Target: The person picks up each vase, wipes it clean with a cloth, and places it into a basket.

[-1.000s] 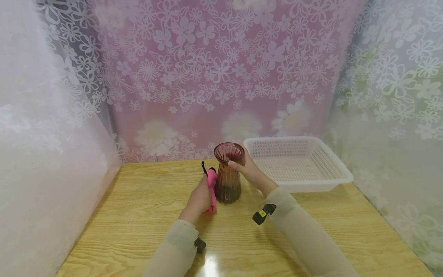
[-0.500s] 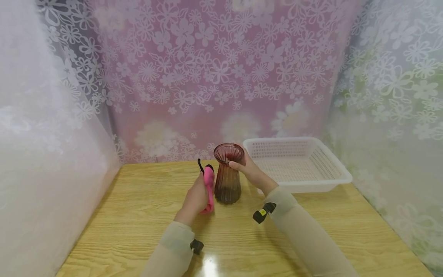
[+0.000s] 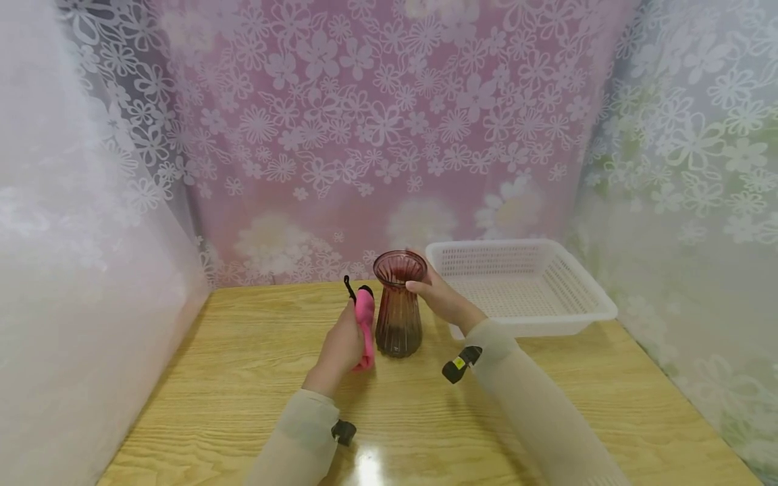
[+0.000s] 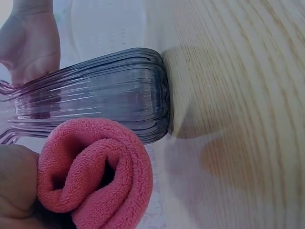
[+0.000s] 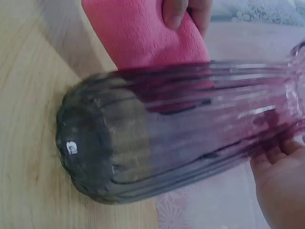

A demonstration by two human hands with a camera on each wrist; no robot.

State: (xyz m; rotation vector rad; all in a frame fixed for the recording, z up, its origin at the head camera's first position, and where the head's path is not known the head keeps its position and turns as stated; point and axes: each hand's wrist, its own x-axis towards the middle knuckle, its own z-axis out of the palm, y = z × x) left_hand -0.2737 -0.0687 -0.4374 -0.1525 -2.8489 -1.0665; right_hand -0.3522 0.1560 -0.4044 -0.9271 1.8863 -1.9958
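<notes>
Wiping the ribbed vase (image 3: 398, 310) mid-job: you're gripping its neck with right hand (image 3: 439, 300) fingers, left hand (image 3: 342, 346) fingers clamping the pink cloth (image 3: 365, 324) against its side, vase standing upright on the surface (image 3: 243, 378), apparently lots left unwiped.

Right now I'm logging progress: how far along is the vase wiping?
Done: can't tell how much is wiped. In hand: the left hand presses the pink cloth to the vase side, while the right hand steadies its neck. Left: likely the far side and rim; the basket holds nothing.
</notes>
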